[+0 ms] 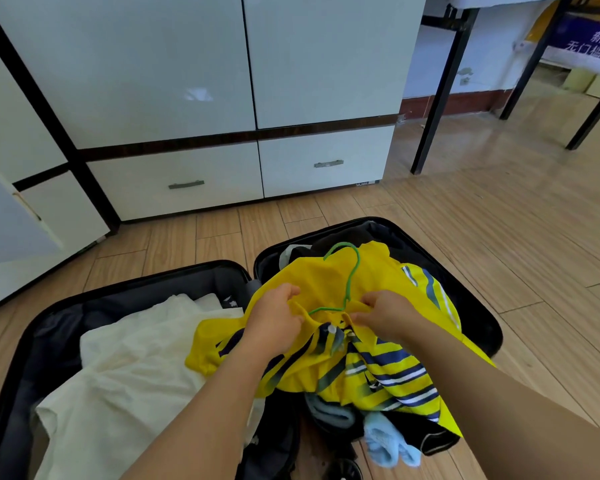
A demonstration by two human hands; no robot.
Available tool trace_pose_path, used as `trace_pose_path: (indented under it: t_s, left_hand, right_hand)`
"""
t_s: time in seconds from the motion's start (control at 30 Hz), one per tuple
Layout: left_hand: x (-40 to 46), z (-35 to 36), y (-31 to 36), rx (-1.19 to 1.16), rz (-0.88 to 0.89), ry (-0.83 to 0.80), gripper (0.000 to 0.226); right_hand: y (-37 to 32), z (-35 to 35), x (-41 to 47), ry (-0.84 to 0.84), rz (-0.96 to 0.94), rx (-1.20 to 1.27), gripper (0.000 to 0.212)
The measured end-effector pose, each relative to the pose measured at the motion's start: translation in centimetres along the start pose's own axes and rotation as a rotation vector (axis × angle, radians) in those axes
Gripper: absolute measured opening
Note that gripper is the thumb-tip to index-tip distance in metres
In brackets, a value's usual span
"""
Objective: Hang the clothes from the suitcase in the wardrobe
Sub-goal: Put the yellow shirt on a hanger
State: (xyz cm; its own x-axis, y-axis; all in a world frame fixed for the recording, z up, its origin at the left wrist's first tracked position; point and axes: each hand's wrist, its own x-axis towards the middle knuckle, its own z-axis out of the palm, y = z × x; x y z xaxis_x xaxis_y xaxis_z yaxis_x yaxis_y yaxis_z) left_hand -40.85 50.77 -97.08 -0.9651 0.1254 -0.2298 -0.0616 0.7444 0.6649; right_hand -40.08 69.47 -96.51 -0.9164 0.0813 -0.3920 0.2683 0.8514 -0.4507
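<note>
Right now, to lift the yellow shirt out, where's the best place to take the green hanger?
Probably the hanger at its neck, just below the hook, from above. The hook sticks up free of the shirt, while both shoulder arms are tucked inside the collar, where the left hand and right hand pinch the fabric.

Bedroom or dorm-type room: white wardrobe (194, 64) with drawers (177, 181), wood-look floor (482, 220), open suitcase (25, 344) of clothes, black-legged table (440, 91) by wall.
</note>
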Motion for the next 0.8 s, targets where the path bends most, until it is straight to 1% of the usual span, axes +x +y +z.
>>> trace_pose_path:
  t_s: [0.07,0.1,0.17,0.2,0.27,0.3,0.37,0.47,0.53,0.67,0.8]
  left_hand:
    - [-0.2,-1.1,-0.1,0.039,0.002,-0.011,0.053]
    - [-0.2,-1.7,0.1,0.022,0.017,-0.023,0.053]
    - [-0.3,-3.7,1.0,-0.015,0.086,-0.046,0.048]
    - [-0.3,-5.1,1.7,-0.053,0.128,-0.048,0.045]
    - [-0.6,-8.3,3.6,-0.194,0.190,-0.042,0.033]
    - [-0.8,-10.3,4.6,-0.244,0.228,-0.008,0.026]
    - [-0.9,-14.0,6.5,-0.251,0.303,0.124,0.019]
    - [-1.2,-20.7,9.8,-0.154,0.369,0.359,0.021]
    - [-1.7,-25.3,12.3,-0.087,0.408,0.467,0.024]
    - [-4.0,-35.9,18.2,0.030,0.475,0.622,0.022]
    - [-7.2,-47.3,24.8,0.092,0.498,0.736,0.021]
  right_hand:
    - [-1.3,-1.4,-0.5,0.034,-0.078,0.120,0.043]
    - [-1.9,-2.4,-0.8,0.053,-0.136,0.165,0.036]
    - [-3.2,-4.7,-1.2,0.114,-0.278,0.194,0.012]
    - [-4.1,-6.0,-1.5,0.154,-0.339,0.199,0.006]
    - [-6.0,-8.6,-2.2,0.220,-0.429,0.227,0.002]
    - [-7.4,-9.9,-2.6,0.257,-0.482,0.236,0.004]
    - [-10.7,-12.8,-3.4,0.336,-0.580,0.228,0.004]
    - [-16.7,-17.9,-4.4,0.427,-0.729,0.167,0.012]
    - [-20.6,-21.8,-5.5,0.476,-0.792,0.141,0.015]
    - [-28.0,-30.6,-9.1,0.583,-0.904,0.151,0.024]
    - [-34.8,-39.6,-13.2,0.615,-0.962,0.149,0.025]
